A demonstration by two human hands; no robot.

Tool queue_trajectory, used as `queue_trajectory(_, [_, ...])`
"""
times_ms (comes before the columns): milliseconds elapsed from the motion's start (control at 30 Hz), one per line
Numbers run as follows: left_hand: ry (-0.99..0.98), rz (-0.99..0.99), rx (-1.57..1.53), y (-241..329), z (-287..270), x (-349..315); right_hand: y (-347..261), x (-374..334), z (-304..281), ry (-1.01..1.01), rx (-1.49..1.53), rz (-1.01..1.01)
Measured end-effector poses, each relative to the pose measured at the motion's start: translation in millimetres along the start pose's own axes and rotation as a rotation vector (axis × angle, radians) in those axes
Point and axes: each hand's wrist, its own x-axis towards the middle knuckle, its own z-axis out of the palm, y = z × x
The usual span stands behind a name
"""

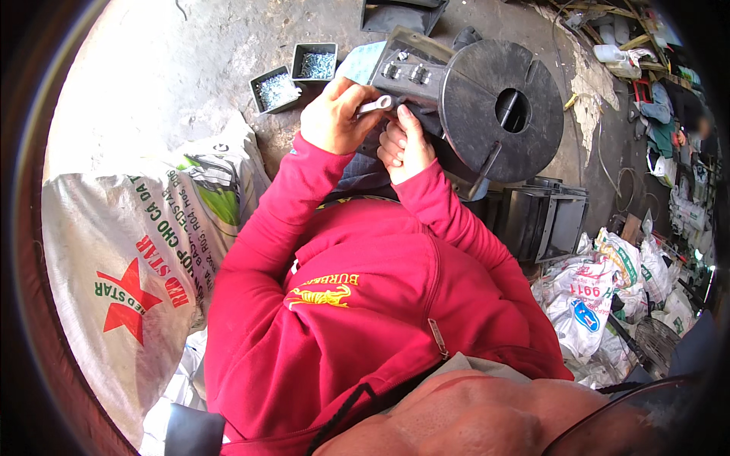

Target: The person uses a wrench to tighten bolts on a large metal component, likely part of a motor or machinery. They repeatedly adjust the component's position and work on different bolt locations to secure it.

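My left hand (333,120) is closed around a silver wrench (376,105) with a round hollow end, held against the near left side of a black housing (411,70). Bolts with nuts show on the housing's upper face. Just right of the wrench is my right hand (406,146), its fingers curled and its thumb pressed up by the housing's near edge. Whatever those fingers hold is hidden. A large round black disc (475,114), with a centre hole and slots, is at the housing's right. Two small dark trays (293,67) (257,103) of silver screws stand left of it.
White printed sacks (122,258) lie at the left, more plastic bags (582,300) at the right. Black box-shaped parts (561,220) stand right of my arm, another black part (403,17) at the far edge. A person (692,125) is at the far right.
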Motion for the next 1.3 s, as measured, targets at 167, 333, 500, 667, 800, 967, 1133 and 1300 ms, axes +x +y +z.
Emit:
queue_trajectory(167, [-0.152, 0.126, -0.035, -5, -10, 12, -7, 1, -1, -0.038, 0.025, 0.018])
queue_trajectory(333, [-0.118, -0.009, -0.001, -5, -2, 3, -6, 1, 1, -0.056, 0.046, 0.042])
queue_trajectory(500, [-0.194, -0.391, -0.509, -7, -28, 7, -9, 4, -7, -0.084, 0.055, 0.066])
queue_trajectory(667, [-0.197, -0.310, -0.299, -44, -24, -72, -3, 6, -13, -0.092, 0.144, 0.113])
queue_trajectory(800, [-0.513, -0.424, 0.110, -23, -61, -81, -5, 6, -10, -0.054, 0.120, 0.113])
queue_trajectory(967, [-0.636, -0.721, -0.665, 1, -92, -57, -5, 8, -13, -0.195, 0.077, 0.111])
queue_trajectory(1133, [-0.732, -0.386, -1.374, -4, -91, -68, -7, 6, -9, -0.167, 0.038, 0.079])
queue_trajectory(1300, [-0.595, -0.638, -1.131, 4, -82, -57, -5, 5, -12, -0.157, 0.042, 0.073])
